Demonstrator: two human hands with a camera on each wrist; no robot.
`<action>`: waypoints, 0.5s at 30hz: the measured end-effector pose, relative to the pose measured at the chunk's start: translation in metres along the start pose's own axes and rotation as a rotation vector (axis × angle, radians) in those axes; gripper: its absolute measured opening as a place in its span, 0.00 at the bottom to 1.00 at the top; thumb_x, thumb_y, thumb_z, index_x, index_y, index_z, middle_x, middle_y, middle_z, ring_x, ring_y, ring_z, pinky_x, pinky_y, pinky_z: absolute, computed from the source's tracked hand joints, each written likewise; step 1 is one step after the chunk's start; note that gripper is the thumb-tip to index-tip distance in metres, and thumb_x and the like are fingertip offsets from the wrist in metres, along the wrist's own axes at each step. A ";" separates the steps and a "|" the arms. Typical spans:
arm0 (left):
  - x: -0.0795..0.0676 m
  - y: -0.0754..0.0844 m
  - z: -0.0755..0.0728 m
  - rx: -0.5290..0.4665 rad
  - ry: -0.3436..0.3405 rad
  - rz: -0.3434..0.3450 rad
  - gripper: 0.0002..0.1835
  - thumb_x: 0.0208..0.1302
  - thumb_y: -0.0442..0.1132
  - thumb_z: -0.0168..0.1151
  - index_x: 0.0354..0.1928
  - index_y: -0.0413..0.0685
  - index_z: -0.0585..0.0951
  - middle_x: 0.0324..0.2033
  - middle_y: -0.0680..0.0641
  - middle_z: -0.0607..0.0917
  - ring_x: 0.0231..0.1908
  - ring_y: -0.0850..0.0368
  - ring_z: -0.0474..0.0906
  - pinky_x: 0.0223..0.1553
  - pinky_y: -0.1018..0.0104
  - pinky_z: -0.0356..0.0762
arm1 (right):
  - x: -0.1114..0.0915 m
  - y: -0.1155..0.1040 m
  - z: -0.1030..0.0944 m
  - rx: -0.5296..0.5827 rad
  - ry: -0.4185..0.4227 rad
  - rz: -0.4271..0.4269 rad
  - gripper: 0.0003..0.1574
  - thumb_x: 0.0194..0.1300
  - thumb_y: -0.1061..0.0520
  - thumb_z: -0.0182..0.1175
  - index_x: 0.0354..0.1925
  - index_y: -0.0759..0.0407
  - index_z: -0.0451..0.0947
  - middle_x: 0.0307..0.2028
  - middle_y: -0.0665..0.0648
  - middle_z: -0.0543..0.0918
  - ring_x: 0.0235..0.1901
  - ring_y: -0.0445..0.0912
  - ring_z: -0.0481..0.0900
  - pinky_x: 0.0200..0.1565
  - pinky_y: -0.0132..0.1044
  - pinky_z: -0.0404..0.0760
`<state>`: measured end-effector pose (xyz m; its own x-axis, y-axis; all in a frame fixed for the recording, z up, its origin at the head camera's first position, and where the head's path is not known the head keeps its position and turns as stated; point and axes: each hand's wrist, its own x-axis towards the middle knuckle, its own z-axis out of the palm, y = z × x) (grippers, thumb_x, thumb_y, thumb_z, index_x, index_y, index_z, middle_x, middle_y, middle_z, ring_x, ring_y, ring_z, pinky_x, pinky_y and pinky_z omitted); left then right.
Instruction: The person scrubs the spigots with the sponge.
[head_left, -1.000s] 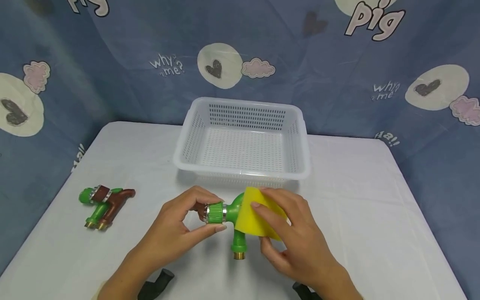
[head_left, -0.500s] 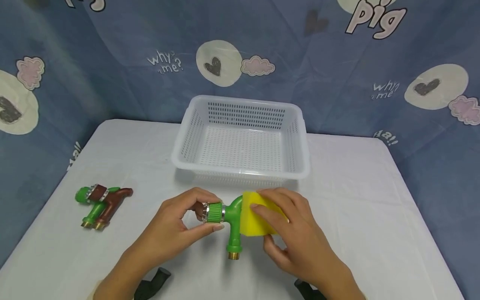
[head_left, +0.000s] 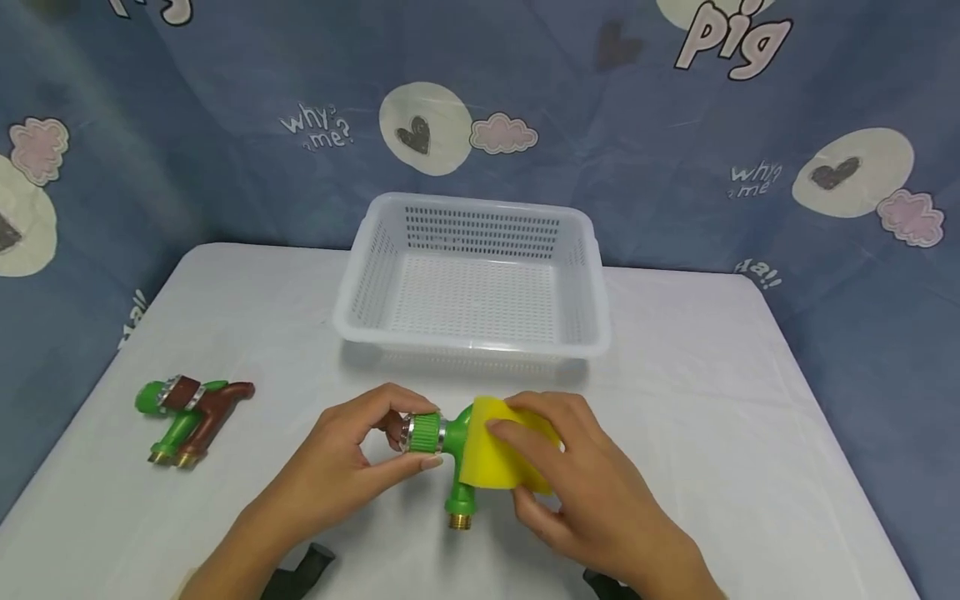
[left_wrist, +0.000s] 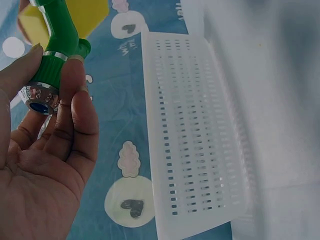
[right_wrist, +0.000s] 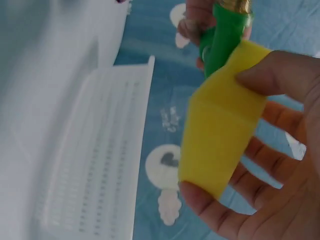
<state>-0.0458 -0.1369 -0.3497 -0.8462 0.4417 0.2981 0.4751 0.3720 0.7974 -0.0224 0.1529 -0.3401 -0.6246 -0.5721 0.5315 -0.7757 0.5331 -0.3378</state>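
A green tap [head_left: 458, 467] with a ribbed green collar, silver rings and a brass threaded end is held above the table's near part. My left hand [head_left: 352, 446] pinches its collar between thumb and fingers; the left wrist view shows the silver ring with an opening at that end. In my right hand [head_left: 581, 475] is a yellow sponge [head_left: 498, 446], gripped by thumb and fingers and bent against the tap's curved body. The sponge [right_wrist: 220, 125] covers part of the tap in the head view. The right wrist view shows the brass end at the top.
A white perforated basket [head_left: 472, 333] stands behind the hands on the white-covered table [head_left: 712, 417]. Two more taps, one green [head_left: 176, 437] and one brown [head_left: 213, 421], lie together at the left. A patterned blue cloth [head_left: 637, 167] hangs behind the table.
The sponge slid right off the tap's body, then came back left over it, bending again. The left hand keeps its hold on the collar. The whole head view has shifted slightly.
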 end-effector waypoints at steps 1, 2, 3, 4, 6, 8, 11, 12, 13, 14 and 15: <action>0.000 0.000 0.000 0.002 -0.003 -0.005 0.26 0.57 0.41 0.82 0.55 0.64 0.81 0.46 0.64 0.85 0.37 0.63 0.80 0.40 0.67 0.84 | 0.000 0.001 -0.001 -0.012 -0.014 0.026 0.37 0.56 0.60 0.67 0.66 0.52 0.76 0.65 0.57 0.73 0.60 0.53 0.71 0.58 0.40 0.80; 0.000 0.000 0.000 0.003 -0.004 -0.011 0.25 0.58 0.41 0.82 0.55 0.64 0.81 0.46 0.64 0.85 0.37 0.63 0.80 0.40 0.67 0.84 | -0.001 0.003 -0.002 -0.026 -0.021 0.050 0.38 0.55 0.60 0.68 0.66 0.52 0.76 0.65 0.57 0.73 0.60 0.52 0.71 0.56 0.40 0.81; 0.000 0.000 0.001 0.005 -0.006 -0.023 0.25 0.58 0.42 0.82 0.55 0.65 0.81 0.46 0.64 0.85 0.37 0.64 0.80 0.40 0.67 0.84 | -0.002 0.004 -0.003 -0.039 -0.033 0.078 0.38 0.56 0.59 0.68 0.66 0.51 0.75 0.65 0.56 0.72 0.60 0.52 0.71 0.55 0.41 0.81; 0.000 0.000 0.001 0.005 -0.006 -0.033 0.25 0.58 0.42 0.82 0.55 0.66 0.81 0.46 0.65 0.85 0.37 0.64 0.80 0.41 0.67 0.84 | -0.003 0.005 -0.004 -0.050 -0.041 0.102 0.38 0.56 0.59 0.69 0.66 0.50 0.75 0.65 0.56 0.72 0.60 0.51 0.70 0.55 0.41 0.82; -0.003 0.000 0.002 0.008 -0.003 -0.048 0.25 0.58 0.44 0.81 0.54 0.67 0.81 0.45 0.65 0.86 0.37 0.64 0.80 0.41 0.66 0.84 | -0.005 0.006 -0.006 -0.057 -0.047 0.131 0.39 0.56 0.59 0.70 0.67 0.50 0.75 0.66 0.56 0.71 0.60 0.51 0.70 0.56 0.43 0.82; -0.005 -0.001 0.003 0.012 0.004 -0.052 0.24 0.58 0.45 0.81 0.54 0.68 0.80 0.44 0.65 0.86 0.37 0.64 0.81 0.40 0.67 0.84 | -0.006 0.006 -0.006 -0.059 -0.051 0.145 0.42 0.56 0.59 0.71 0.69 0.50 0.73 0.68 0.56 0.70 0.61 0.51 0.69 0.57 0.44 0.82; -0.007 -0.003 0.004 0.012 0.014 -0.036 0.23 0.58 0.46 0.81 0.53 0.68 0.80 0.42 0.65 0.86 0.36 0.64 0.81 0.39 0.68 0.83 | -0.007 0.005 -0.006 -0.045 -0.057 0.146 0.48 0.55 0.59 0.72 0.73 0.49 0.69 0.69 0.55 0.70 0.62 0.50 0.69 0.57 0.44 0.82; -0.007 -0.004 0.005 0.010 0.017 -0.029 0.23 0.58 0.46 0.81 0.53 0.68 0.80 0.42 0.65 0.86 0.36 0.64 0.81 0.39 0.68 0.83 | -0.007 0.004 -0.006 -0.044 -0.061 0.145 0.50 0.55 0.58 0.72 0.75 0.48 0.68 0.69 0.54 0.70 0.62 0.49 0.69 0.58 0.44 0.82; -0.006 -0.005 0.005 0.007 0.020 -0.011 0.23 0.58 0.46 0.81 0.53 0.67 0.80 0.42 0.64 0.86 0.36 0.64 0.81 0.39 0.68 0.83 | -0.007 0.004 -0.006 -0.042 -0.063 0.142 0.51 0.55 0.58 0.72 0.75 0.48 0.67 0.69 0.53 0.69 0.62 0.48 0.69 0.58 0.43 0.82; -0.004 -0.006 0.005 0.004 0.024 0.010 0.23 0.58 0.45 0.81 0.54 0.66 0.80 0.42 0.64 0.86 0.36 0.64 0.80 0.39 0.68 0.83 | -0.007 0.004 -0.007 -0.040 -0.061 0.137 0.52 0.55 0.58 0.72 0.76 0.48 0.66 0.69 0.52 0.69 0.62 0.48 0.69 0.58 0.43 0.83; -0.002 -0.006 0.005 0.000 0.027 0.027 0.23 0.59 0.45 0.80 0.54 0.66 0.80 0.43 0.64 0.86 0.36 0.64 0.80 0.40 0.69 0.83 | -0.006 0.004 -0.008 -0.041 -0.057 0.131 0.52 0.55 0.57 0.73 0.76 0.47 0.66 0.69 0.52 0.70 0.62 0.47 0.69 0.58 0.43 0.83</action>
<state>-0.0459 -0.1356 -0.3580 -0.8393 0.4292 0.3337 0.4978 0.3601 0.7890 -0.0212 0.1639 -0.3383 -0.7251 -0.5302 0.4395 -0.6838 0.6295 -0.3689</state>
